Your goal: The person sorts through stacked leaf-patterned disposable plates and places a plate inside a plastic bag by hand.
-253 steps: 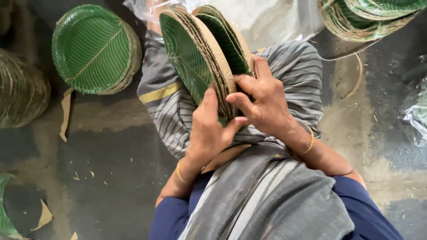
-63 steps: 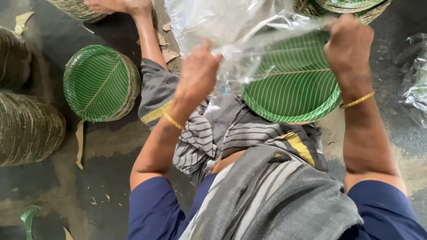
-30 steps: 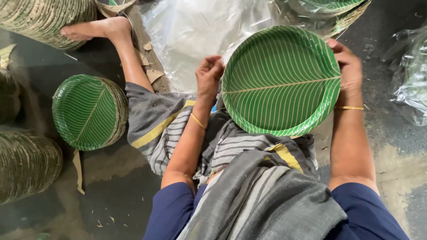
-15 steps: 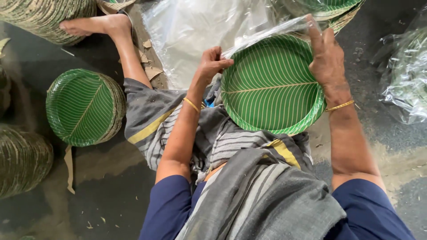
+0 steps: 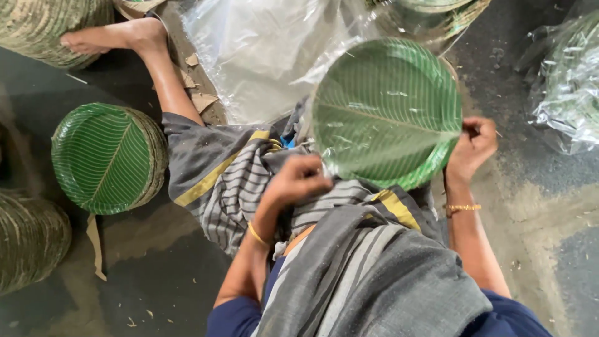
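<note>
A stack of round green leaf-patterned plates (image 5: pixel 387 112) rests on my lap, covered by a clear plastic bag (image 5: pixel 262 56) drawn over it. My left hand (image 5: pixel 298 181) is closed on the bag's edge at the lower left of the stack. At the stack's right rim, my right hand (image 5: pixel 473 145) pinches the plastic. Both wrists wear gold bangles. My lap is draped in grey striped cloth (image 5: pixel 237 181) with a yellow border.
Another stack of green plates (image 5: pixel 109 156) stands on the floor at left. Brownish plate stacks lie at the far left (image 5: pixel 31 240) and top left (image 5: pixel 53 25). More bagged plates sit at top (image 5: pixel 437 12) and right (image 5: pixel 571 81). My bare foot (image 5: pixel 115 37) stretches to the upper left.
Both hands slid down from the stack's upper rim to its lower sides, pulling the plastic bag over the green plates, which now show through the film.
</note>
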